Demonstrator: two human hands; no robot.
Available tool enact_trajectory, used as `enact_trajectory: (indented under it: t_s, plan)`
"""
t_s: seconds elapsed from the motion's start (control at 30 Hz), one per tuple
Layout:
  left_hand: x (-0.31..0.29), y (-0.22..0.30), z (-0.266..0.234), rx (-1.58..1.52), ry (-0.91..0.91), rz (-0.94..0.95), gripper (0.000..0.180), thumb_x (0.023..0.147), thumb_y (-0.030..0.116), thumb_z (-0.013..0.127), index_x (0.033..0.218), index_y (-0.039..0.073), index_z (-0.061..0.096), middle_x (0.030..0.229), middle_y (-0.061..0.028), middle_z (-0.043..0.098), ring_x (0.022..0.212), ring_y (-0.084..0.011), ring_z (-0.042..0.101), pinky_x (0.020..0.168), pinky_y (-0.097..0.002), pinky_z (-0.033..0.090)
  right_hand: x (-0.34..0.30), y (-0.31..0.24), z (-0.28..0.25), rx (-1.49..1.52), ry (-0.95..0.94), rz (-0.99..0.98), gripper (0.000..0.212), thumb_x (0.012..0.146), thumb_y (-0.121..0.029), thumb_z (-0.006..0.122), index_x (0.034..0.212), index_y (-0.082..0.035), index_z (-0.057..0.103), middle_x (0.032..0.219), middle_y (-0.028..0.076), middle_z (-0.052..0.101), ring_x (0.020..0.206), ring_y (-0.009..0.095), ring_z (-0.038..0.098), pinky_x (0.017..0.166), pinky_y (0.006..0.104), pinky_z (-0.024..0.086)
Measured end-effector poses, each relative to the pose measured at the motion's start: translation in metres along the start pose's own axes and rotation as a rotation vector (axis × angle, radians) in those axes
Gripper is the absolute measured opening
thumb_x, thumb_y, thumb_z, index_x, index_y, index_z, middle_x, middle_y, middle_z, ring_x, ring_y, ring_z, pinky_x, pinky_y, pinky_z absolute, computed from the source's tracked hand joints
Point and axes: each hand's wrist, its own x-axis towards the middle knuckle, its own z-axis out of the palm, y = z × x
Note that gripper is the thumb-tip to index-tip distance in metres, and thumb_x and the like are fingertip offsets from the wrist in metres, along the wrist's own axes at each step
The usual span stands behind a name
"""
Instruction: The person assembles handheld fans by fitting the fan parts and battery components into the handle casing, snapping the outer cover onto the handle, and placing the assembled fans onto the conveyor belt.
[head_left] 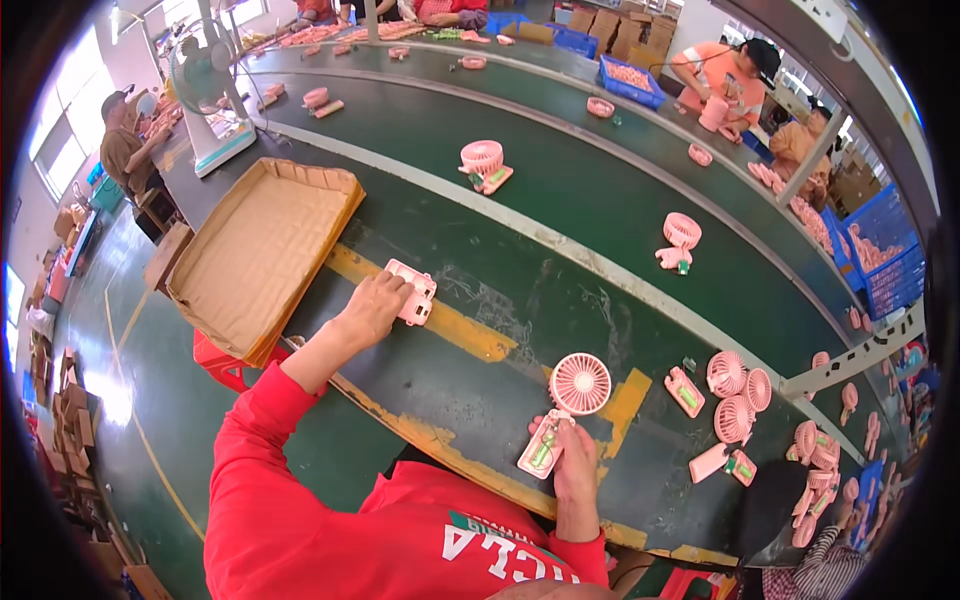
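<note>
My right hand (574,465) is closed around the handle of a pink handheld fan (580,384), whose round grille points up and away from me. The handle is uncovered, and green parts show inside it. To the left, my left hand (374,306) bends its fingers over the near side of a pink plastic tray-like piece (418,294) with dark slots, on the worktable. Further right on the table lie an opened pink handle (685,392) with a green inside and a cluster of pink fan heads (733,419).
A shallow paper-lined box (262,235) stands left of my left hand. Beyond the table's pale rail, a green conveyor belt (570,200) carries pink fans. A standing fan (205,85) is at the back left. People work across the belt, near blue crates (880,255).
</note>
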Motion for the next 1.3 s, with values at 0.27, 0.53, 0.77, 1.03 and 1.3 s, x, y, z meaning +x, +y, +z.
enact_trajectory:
  t_s: [0.27,0.53,0.77,1.03,1.3]
  plan:
    - [-0.002,0.047,-0.036,-0.398,0.045,-0.19,0.053,0.063,0.016,0.07,0.111,0.002,0.054,0.104,-0.0161,0.059,0.095,-0.0333,0.058,0.083,-0.04,0.047,0.002,0.001,0.0,0.001,0.005,-0.005,0.027,0.095,-0.018,0.047,0.107,0.006,0.053,0.098,0.019,0.063,0.088,0.025,0.064,0.076,0.034,0.054]
    - [-0.021,0.134,-0.007,-0.464,-0.002,0.115,0.055,0.067,0.021,0.072,0.114,0.002,0.051,0.1,-0.0155,0.057,0.093,-0.0329,0.056,0.082,-0.0416,0.047,0.002,0.0,0.003,0.006,0.014,0.0,0.027,0.095,-0.018,0.047,0.107,0.006,0.053,0.099,0.019,0.063,0.089,0.025,0.064,0.076,0.0335,0.054]
    - [-0.025,0.126,-0.015,-0.457,-0.18,0.058,0.051,0.067,0.026,0.074,0.105,-0.001,0.053,0.096,-0.0143,0.054,0.093,-0.0321,0.055,0.081,-0.0404,0.047,0.001,0.0,0.006,0.042,0.025,-0.007,0.028,0.095,-0.019,0.048,0.109,0.005,0.052,0.101,0.02,0.062,0.091,0.025,0.064,0.077,0.0335,0.054]
    - [-0.024,0.133,-0.023,-0.402,-0.223,-0.071,0.043,0.067,0.028,0.07,0.093,0.0,0.052,0.085,-0.0184,0.059,0.082,-0.0351,0.06,0.074,-0.0425,0.049,0.003,0.001,0.007,0.072,0.002,-0.005,0.03,0.095,-0.021,0.048,0.111,0.005,0.049,0.104,0.02,0.061,0.094,0.026,0.063,0.079,0.0341,0.053]
    - [-0.03,0.145,-0.029,-0.472,-0.29,-0.183,0.05,0.074,0.034,0.064,0.106,-0.001,0.048,0.073,-0.0214,0.063,0.069,-0.038,0.063,0.065,-0.0444,0.05,-0.001,0.004,0.005,0.088,0.002,0.007,0.031,0.095,-0.02,0.048,0.112,0.006,0.049,0.105,0.02,0.061,0.095,0.026,0.062,0.081,0.0343,0.053]
